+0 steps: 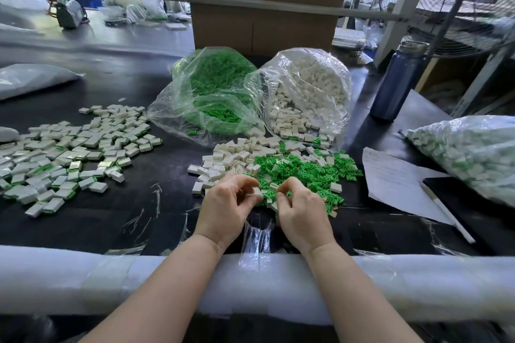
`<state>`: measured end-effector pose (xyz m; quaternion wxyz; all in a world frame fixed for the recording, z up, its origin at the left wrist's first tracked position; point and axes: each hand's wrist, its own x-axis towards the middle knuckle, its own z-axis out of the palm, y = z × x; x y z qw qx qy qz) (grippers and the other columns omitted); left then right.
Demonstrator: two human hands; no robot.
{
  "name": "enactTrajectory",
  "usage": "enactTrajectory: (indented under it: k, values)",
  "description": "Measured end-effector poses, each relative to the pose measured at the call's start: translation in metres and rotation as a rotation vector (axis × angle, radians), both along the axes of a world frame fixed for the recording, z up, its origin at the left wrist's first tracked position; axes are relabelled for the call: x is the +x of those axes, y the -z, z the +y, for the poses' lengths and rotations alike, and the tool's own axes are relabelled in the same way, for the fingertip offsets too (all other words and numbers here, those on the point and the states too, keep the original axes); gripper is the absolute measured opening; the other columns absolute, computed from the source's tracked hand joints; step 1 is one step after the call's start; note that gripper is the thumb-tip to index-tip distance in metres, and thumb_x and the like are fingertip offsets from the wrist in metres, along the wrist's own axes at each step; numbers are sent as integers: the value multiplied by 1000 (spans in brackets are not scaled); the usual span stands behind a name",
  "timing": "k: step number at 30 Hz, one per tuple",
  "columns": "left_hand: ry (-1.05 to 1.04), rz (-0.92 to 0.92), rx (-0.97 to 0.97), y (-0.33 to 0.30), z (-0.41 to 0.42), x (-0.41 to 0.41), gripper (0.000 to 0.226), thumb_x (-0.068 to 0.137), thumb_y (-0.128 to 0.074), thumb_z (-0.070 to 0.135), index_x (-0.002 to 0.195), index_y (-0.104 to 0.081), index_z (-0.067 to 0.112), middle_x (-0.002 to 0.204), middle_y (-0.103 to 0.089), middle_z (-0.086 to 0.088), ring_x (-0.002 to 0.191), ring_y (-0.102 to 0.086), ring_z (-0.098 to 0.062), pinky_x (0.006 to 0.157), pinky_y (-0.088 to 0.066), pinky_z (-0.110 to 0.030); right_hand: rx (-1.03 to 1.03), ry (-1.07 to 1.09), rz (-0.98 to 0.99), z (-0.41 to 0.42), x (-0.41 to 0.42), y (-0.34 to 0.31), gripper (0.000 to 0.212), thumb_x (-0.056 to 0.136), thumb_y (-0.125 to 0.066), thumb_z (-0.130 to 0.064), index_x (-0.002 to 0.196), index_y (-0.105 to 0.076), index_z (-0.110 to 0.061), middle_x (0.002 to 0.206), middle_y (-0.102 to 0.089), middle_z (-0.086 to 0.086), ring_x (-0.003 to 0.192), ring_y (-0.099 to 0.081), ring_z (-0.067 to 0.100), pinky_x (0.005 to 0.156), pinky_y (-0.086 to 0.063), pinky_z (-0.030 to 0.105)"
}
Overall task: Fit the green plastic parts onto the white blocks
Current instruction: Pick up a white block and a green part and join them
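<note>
Head view: a white block (257,192) is pinched in the grip of the left hand (228,206), thumb and fingers curled round it. The grip of the right hand (299,210) is curled just beside it over the green parts (306,172); whether a green piece is already pinched there cannot be told.

Beyond both grips, loose white blocks (231,156) and green parts are heaped together on the tabletop (167,203), not yet joined. Further out, two open bags, one of green parts (211,83) and one of white blocks (306,86), are seen well filled.

Far to the left of the grips, a wide spread of finished blocks (69,153) with green edges is laid out. A sealed bag (473,153), seemingly of finished pieces, is seen far right.

A good share is judged done, yet much more remains.
</note>
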<state>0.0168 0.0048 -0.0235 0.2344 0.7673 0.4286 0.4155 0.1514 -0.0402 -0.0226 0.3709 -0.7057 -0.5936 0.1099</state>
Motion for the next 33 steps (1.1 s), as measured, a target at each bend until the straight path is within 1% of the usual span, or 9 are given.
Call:
enactTrajectory:
  k: [5,8,12,14,16,19,24,28,33]
  values:
    - [29,-4,-52,1,1,1,18,78,-72,12,96,-69,12,89,-61,1,78,-56,-1,76,-42,-2,54,55,7,0,3,1,8,94,-49,-16,88,-54,-15,67,-56,-1,63,-50,18,56,-26,28]
    - [42,-43,-111,0,2,1,16,80,-70,11,96,-70,12,90,-58,4,79,-56,-1,76,-42,-3,80,50,38,2,5,3,8,93,-51,-14,86,-55,-16,71,-56,-4,66,-49,15,56,-27,23]
    - [75,-161,-251,-1,3,0,16,78,-71,9,90,-69,19,90,-63,1,80,-61,-9,78,-48,-10,165,26,239,3,8,2,18,89,-58,-8,78,-56,-21,70,-62,-5,66,-59,12,59,-44,14]
    - [103,-211,-301,-2,2,-1,19,75,-73,8,88,-68,21,87,-68,-3,78,-64,-13,78,-52,-18,172,6,346,2,9,2,25,88,-60,-6,76,-57,-27,70,-64,-8,65,-61,9,62,-50,17]
    - [121,-253,-324,-3,1,-1,20,73,-74,8,87,-68,21,84,-69,-4,77,-65,-13,76,-53,-20,179,-18,397,3,9,2,28,87,-60,-4,79,-59,-31,70,-64,-9,64,-60,7,63,-52,21]
    - [137,-294,-338,-3,1,-1,20,72,-74,7,87,-68,20,86,-69,-4,77,-65,-9,77,-52,-16,188,-37,424,3,9,3,29,88,-59,-3,88,-62,-31,71,-64,-9,64,-59,6,63,-53,23]
    - [138,-248,-311,-2,3,1,20,76,-71,4,90,-69,18,96,-66,-6,85,-63,-9,82,-48,-12,176,-28,442,4,8,4,32,88,-58,-3,80,-59,-33,72,-64,-7,65,-61,12,64,-56,30]
    - [139,-214,-306,-1,4,1,18,79,-68,3,84,-66,20,95,-65,-8,86,-63,-14,82,-49,-15,156,-64,501,3,7,3,28,89,-57,-3,80,-59,-30,73,-63,-8,60,-59,0,58,-51,19]
    - [112,-263,-290,0,2,2,19,84,-63,4,86,-61,23,84,-66,1,80,-64,-10,79,-50,-16,175,-64,402,3,8,2,14,88,-60,-7,84,-63,-20,76,-62,-12,68,-57,-7,62,-43,6]
